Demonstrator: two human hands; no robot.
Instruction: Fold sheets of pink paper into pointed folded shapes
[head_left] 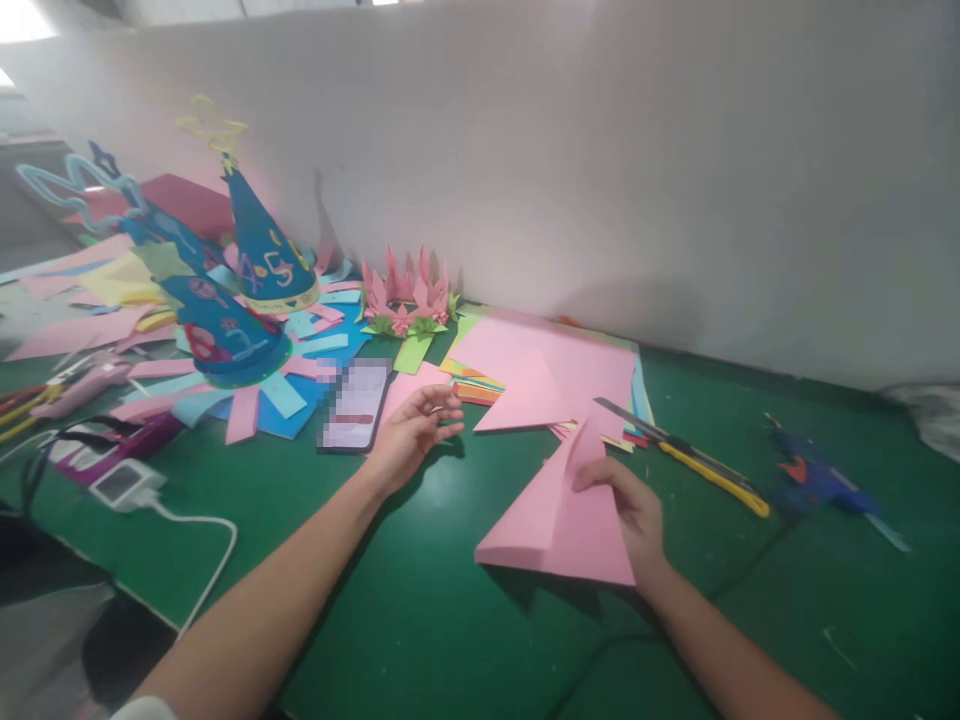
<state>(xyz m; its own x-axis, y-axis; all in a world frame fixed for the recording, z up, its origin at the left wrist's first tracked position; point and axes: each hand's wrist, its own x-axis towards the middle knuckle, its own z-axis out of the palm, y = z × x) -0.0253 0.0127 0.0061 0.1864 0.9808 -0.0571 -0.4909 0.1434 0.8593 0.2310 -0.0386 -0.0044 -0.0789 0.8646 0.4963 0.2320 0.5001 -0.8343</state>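
In my right hand [626,510] is a folded sheet of pink paper [551,515], pinched near its right edge and held just over the table. It has a triangular shape with its peak toward the wall. My left hand [420,425] hovers to the left of it, fingers loosely curled and apart, holding nothing. A phone [356,405] lies beside that hand, partly over another pink sheet [405,385]. Behind the folded paper, a stack of coloured paper has a large pink sheet [570,345] on top. A yellow utility knife [712,475] with its blade out rests to the right.
Blue cone hats [266,240] and a pink paper crown [405,295] stand at the back left among paper strips. A white charger [124,485] with a cable sits at left. A blue glue gun [825,480] lies at right on the green table [405,620]. A pale wall [600,150] bounds the back.
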